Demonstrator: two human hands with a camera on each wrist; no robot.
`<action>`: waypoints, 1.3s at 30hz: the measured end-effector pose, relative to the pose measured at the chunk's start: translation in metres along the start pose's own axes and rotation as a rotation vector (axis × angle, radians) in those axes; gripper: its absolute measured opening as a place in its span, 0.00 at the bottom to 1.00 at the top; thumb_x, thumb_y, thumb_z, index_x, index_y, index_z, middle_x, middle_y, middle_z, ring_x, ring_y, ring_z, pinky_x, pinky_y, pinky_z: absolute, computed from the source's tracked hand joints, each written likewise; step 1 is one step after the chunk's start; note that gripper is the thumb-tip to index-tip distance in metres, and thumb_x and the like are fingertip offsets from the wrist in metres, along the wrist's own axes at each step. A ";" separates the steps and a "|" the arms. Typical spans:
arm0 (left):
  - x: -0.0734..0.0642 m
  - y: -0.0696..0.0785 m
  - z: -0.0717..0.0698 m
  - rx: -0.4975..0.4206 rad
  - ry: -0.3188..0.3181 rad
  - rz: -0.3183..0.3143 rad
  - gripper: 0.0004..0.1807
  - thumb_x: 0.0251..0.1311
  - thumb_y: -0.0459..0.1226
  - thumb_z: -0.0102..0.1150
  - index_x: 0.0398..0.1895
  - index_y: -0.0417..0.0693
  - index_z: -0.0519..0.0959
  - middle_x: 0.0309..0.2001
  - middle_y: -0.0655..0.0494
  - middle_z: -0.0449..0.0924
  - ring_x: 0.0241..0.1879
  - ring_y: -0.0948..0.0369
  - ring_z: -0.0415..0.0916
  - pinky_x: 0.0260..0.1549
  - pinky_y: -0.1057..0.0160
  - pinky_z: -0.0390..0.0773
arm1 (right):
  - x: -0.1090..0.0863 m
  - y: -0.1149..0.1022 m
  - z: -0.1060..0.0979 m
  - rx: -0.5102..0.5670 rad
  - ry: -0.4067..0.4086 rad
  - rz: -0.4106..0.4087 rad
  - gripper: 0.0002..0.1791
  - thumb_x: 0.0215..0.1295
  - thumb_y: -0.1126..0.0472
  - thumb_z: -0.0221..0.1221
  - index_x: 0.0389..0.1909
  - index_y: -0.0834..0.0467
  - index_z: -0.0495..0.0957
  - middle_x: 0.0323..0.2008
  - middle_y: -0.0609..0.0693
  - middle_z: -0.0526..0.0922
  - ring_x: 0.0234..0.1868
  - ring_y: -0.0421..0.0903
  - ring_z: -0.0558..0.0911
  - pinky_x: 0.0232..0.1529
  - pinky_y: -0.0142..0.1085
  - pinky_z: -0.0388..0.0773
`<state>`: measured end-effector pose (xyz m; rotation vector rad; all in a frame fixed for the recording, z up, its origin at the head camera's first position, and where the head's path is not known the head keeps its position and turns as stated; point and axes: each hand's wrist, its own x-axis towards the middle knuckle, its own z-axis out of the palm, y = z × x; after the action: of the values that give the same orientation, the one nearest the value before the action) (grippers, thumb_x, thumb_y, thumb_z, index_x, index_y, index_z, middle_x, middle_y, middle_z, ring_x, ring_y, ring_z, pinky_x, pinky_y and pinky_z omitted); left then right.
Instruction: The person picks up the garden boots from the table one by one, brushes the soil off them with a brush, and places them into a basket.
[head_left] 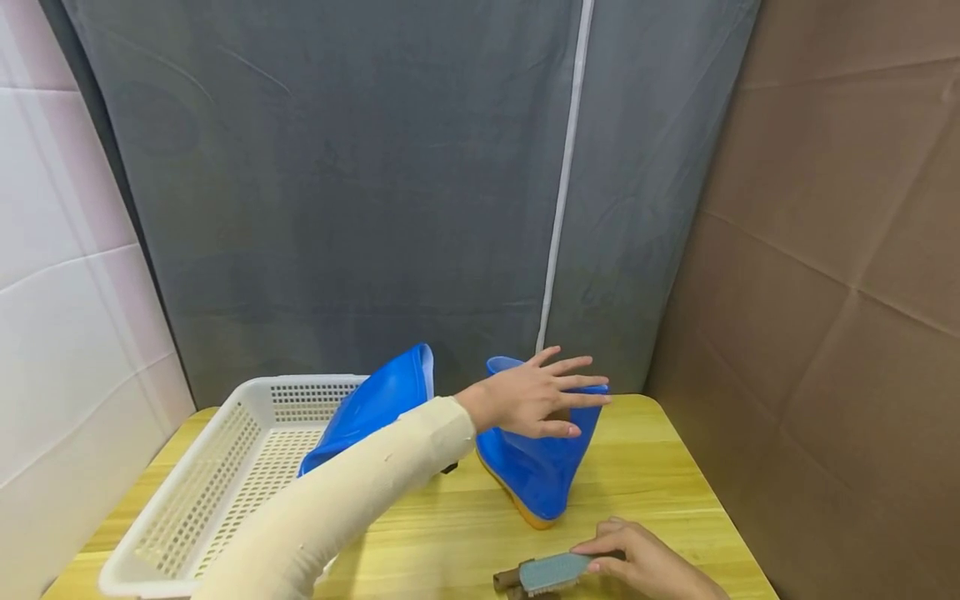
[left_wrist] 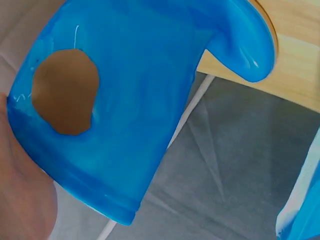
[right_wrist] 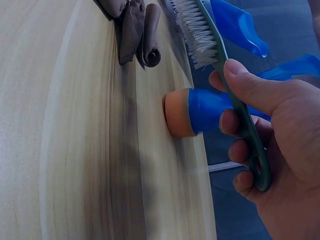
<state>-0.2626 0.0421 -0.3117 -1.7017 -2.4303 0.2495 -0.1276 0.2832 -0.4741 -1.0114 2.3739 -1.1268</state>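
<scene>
A blue rubber boot [head_left: 536,475] with an orange sole stands on the table. My left hand [head_left: 532,396] is at its upper shaft, with the fingers straight and spread. The left wrist view shows a brown patch [left_wrist: 65,92] on the side of that shaft, and part of the hand [left_wrist: 25,185] right at the boot's edge. Lower down, my right hand [head_left: 645,562] grips the green handle of a scrub brush [head_left: 555,572]. Its white bristles [right_wrist: 195,32] show in the right wrist view, where thumb and fingers [right_wrist: 240,150] wrap the handle.
A second blue boot [head_left: 382,400] slants at the right side of a white plastic basket [head_left: 255,417], partly hidden by the left sleeve [head_left: 352,483]. Brown, soft-looking rolled pieces [right_wrist: 132,35] lie on the wooden table [head_left: 637,467]. Grey cloth [head_left: 337,208] hangs behind.
</scene>
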 end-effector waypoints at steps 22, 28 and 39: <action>0.006 -0.003 -0.005 -0.172 -0.082 -0.130 0.39 0.65 0.70 0.36 0.77 0.80 0.44 0.80 0.67 0.46 0.82 0.55 0.31 0.78 0.42 0.37 | -0.002 0.001 -0.001 0.010 -0.001 0.061 0.20 0.72 0.49 0.53 0.59 0.49 0.81 0.32 0.46 0.80 0.34 0.27 0.70 0.33 0.26 0.70; 0.008 0.000 -0.010 -0.138 -0.082 -0.139 0.40 0.66 0.70 0.34 0.78 0.76 0.42 0.80 0.68 0.45 0.82 0.57 0.31 0.79 0.43 0.35 | -0.002 0.001 -0.001 0.011 -0.003 0.044 0.20 0.72 0.49 0.53 0.59 0.49 0.80 0.32 0.46 0.79 0.34 0.27 0.70 0.33 0.26 0.69; 0.001 -0.009 -0.027 -0.161 -0.130 -0.274 0.39 0.68 0.69 0.30 0.79 0.75 0.37 0.81 0.64 0.43 0.81 0.55 0.37 0.78 0.40 0.33 | -0.004 -0.001 -0.004 -0.026 0.027 0.060 0.19 0.71 0.47 0.54 0.58 0.46 0.81 0.28 0.40 0.75 0.30 0.27 0.67 0.30 0.25 0.67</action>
<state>-0.2647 0.0409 -0.2833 -1.4245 -2.8101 0.1349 -0.1267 0.2882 -0.4708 -0.9327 2.4290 -1.0982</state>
